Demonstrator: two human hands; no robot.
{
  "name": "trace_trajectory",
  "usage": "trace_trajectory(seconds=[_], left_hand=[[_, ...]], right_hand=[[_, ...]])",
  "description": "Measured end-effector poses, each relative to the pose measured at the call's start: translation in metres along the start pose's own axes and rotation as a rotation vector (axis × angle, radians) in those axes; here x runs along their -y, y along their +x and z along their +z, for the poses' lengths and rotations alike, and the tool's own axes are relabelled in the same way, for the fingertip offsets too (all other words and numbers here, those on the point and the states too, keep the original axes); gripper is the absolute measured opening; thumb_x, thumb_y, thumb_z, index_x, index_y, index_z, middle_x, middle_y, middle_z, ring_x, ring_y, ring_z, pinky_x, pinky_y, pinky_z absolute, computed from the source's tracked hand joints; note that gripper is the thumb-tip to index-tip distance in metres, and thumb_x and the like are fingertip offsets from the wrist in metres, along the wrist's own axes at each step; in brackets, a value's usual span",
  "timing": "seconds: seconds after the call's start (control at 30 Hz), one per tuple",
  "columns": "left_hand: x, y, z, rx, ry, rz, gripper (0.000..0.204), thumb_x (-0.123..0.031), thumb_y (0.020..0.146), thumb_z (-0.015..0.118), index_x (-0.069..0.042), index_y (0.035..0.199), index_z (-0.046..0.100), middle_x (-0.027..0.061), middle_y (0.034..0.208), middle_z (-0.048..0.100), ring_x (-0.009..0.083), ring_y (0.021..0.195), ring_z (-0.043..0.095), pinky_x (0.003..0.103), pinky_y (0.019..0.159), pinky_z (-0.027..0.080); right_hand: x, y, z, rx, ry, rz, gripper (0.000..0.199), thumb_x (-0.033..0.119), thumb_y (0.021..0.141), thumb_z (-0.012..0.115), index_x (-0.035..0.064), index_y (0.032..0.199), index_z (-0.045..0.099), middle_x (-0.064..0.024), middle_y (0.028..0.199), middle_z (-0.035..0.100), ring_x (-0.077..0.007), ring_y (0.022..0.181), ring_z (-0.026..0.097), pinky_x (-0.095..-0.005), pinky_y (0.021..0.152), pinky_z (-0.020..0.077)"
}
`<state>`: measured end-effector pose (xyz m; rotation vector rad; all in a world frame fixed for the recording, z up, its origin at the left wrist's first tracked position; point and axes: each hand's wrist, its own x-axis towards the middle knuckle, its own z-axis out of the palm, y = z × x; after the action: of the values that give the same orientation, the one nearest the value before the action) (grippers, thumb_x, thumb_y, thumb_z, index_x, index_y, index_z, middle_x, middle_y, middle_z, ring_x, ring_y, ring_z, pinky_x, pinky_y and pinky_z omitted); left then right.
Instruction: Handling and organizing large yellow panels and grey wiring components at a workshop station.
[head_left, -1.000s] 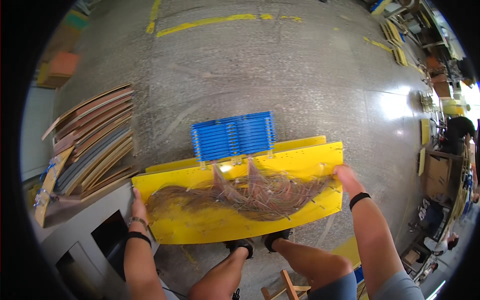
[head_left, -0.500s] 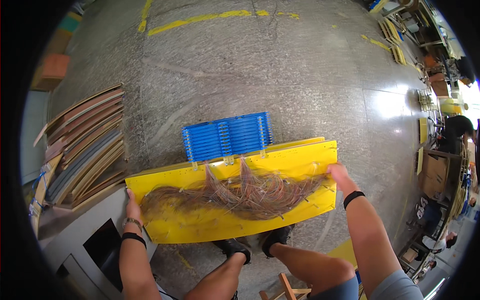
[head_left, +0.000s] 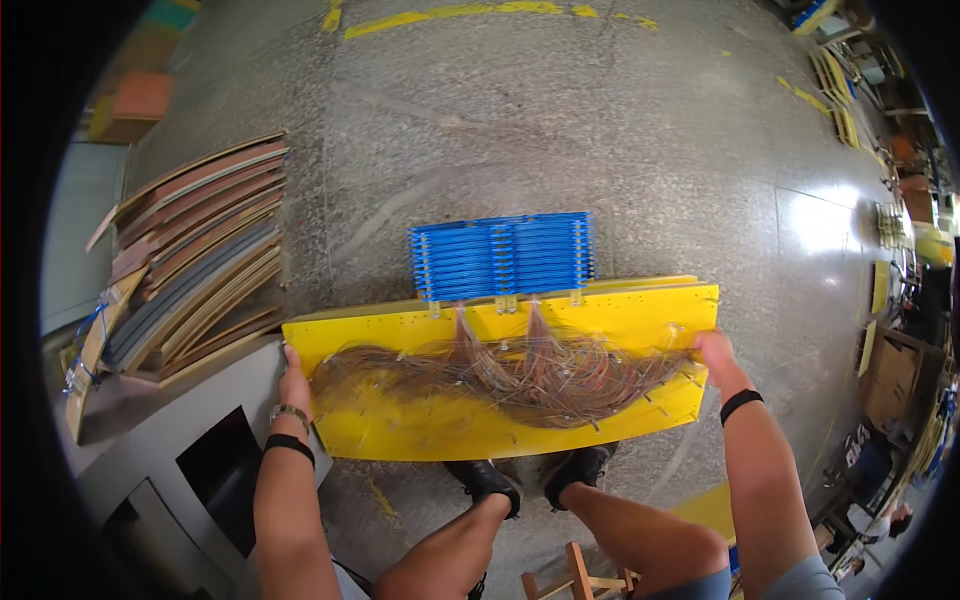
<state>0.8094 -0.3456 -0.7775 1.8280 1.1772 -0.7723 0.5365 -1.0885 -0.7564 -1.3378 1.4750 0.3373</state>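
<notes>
1. Gripping the yellow board (head_left: 630, 318) before us, we clasp its nine-o'clock edge with our left hand (head_left: 294, 386) and its three-o'clock edge with our right hand (head_left: 717, 352).
2. Wires (head_left: 565, 385) fan across its face below the blue slatted block (head_left: 460, 262) at twelve o'clock.
3. Our shoes (head_left: 488, 480) show at six o'clock; stacked panels (head_left: 205, 255) lie toward ten.

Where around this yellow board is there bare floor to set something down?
The widest bare floor lies beyond the blue slatted piece, between the stacked panels at left and yellow panels at far right. More lies just right of your right hand. It's crowded by the grey cabinet and below the yellow board, with your shoes.
</notes>
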Motion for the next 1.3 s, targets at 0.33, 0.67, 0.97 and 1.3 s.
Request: trace_trajectory(seconds=[0.33, 0.67, 0.97, 1.3], left_hand=[[-0.004, -0.009, 0.001, -0.113, 0.154, -0.074, 0.100, -0.083, 0.092, 0.037, -0.008, 0.159, 0.033, 0.0163, 0.163, 0.034, 0.0340, 0.149, 0.032, 0.053, 0.117, 0.029], [-0.017, -0.028, 0.018, -0.235, 0.240, -0.012, 0.100, -0.079, 0.095, 0.038, 0.008, 0.140, 0.052, 0.0200, 0.143, 0.056, 0.0358, 0.130, 0.052, 0.046, 0.105, 0.041], [0.010, 0.014, 0.002, -0.080, 0.229, -0.075, 0.097, -0.078, 0.095, 0.037, -0.001, 0.153, 0.040, 0.0161, 0.159, 0.040, 0.0309, 0.144, 0.039, 0.046, 0.114, 0.034], [0.003, -0.008, 0.020, -0.233, 0.238, -0.020, 0.093, -0.076, 0.096, 0.039, 0.006, 0.138, 0.056, 0.0228, 0.139, 0.059, 0.0369, 0.127, 0.055, 0.046, 0.104, 0.043]], right_hand=[[0.015, -0.017, 0.010, -0.081, -0.054, 0.043, 0.049, 0.001, 0.076, 0.054, -0.0009, 0.124, 0.059, -0.0128, 0.111, 0.064, -0.0280, 0.101, 0.062, -0.0419, 0.089, 0.0503], [0.021, -0.017, 0.009, -0.187, -0.227, 0.034, 0.043, 0.005, 0.075, 0.059, -0.0025, 0.117, 0.065, -0.0129, 0.109, 0.068, -0.0267, 0.100, 0.065, -0.0405, 0.088, 0.0498], [0.046, -0.038, 0.025, -0.207, -0.267, 0.051, 0.039, 0.003, 0.078, 0.059, -0.0040, 0.115, 0.067, -0.0129, 0.106, 0.069, -0.0260, 0.094, 0.068, -0.0412, 0.082, 0.0528], [0.046, -0.043, 0.027, -0.235, -0.356, 0.052, 0.035, 0.004, 0.078, 0.059, -0.0032, 0.112, 0.065, -0.0135, 0.103, 0.069, -0.0251, 0.093, 0.067, -0.0407, 0.080, 0.0530]])
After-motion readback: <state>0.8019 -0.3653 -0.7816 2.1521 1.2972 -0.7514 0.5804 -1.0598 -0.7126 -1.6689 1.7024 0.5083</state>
